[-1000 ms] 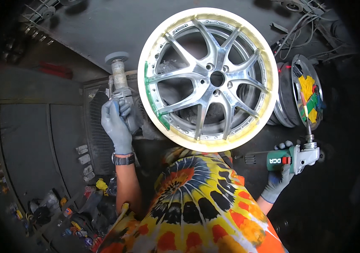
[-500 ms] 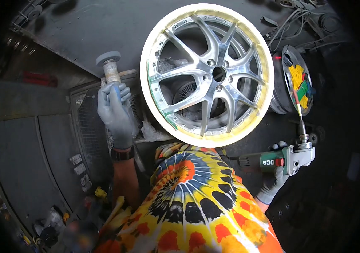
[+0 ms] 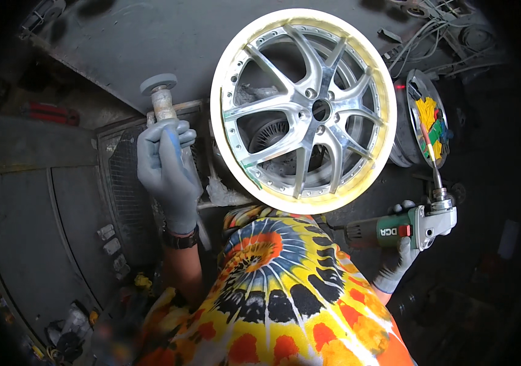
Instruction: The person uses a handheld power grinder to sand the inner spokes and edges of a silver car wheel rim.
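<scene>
Right hand [image 3: 399,259] grips a grinder [image 3: 424,229], near right. Left hand [image 3: 167,163], farther left, curls at a spindle [image 3: 163,105]; whether it holds it, I cannot tell. Beyond, between them, is a wheel [image 3: 306,128]; far right, a rim [image 3: 400,143].

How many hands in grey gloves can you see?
2. The left hand is left of the big wheel; the right hand, partly hidden, grips the green power tool.
</scene>
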Demonstrator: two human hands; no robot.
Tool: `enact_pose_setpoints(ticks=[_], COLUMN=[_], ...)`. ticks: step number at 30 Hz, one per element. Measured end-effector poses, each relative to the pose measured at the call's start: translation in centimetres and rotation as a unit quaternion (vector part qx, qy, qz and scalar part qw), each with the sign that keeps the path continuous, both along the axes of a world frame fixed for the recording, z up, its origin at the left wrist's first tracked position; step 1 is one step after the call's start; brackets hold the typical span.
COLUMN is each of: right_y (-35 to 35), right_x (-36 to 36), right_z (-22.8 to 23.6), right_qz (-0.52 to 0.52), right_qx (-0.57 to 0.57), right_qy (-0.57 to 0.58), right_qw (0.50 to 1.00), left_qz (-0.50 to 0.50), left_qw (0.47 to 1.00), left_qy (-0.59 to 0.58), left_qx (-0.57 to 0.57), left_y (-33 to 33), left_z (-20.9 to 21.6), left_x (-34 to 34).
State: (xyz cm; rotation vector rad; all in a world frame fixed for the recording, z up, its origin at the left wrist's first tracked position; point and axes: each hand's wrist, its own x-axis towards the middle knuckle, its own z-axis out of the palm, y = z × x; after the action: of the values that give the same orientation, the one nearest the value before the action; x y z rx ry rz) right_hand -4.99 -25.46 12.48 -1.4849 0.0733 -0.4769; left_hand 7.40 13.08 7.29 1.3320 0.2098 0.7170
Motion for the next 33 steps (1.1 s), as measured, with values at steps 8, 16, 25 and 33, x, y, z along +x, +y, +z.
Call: enact_pose_setpoints(ticks=[8,16,25,33], right_y=[0.7,0.7,0.4,0.1], right_x=[1.1,1.0,0.4,1.8], right_z=[0.9,2.3,2.2,2.1], right_qz=[0.018,-0.017,-0.030,0.058], right_qx=[-0.017,-0.016,-0.023,0.039], right_qy=[0.029,0.050,0.053,0.029], right_qw=[0.999,0.998,0.998,0.997], left_qz=[-0.009,-0.022,-0.090,-0.531], left_qw=[1.000,0.995,0.996,0.831], left_qy=[0.009,0.021,0.008,-0.074], left_qx=[-0.006,-0.091,0.020,0.146], left_y=[0.0,0.3,-1.8,-13.8], left_z=[0.3,0.5,2.6,1.8], left_x=[0.4,1.6,1.8,-1.1])
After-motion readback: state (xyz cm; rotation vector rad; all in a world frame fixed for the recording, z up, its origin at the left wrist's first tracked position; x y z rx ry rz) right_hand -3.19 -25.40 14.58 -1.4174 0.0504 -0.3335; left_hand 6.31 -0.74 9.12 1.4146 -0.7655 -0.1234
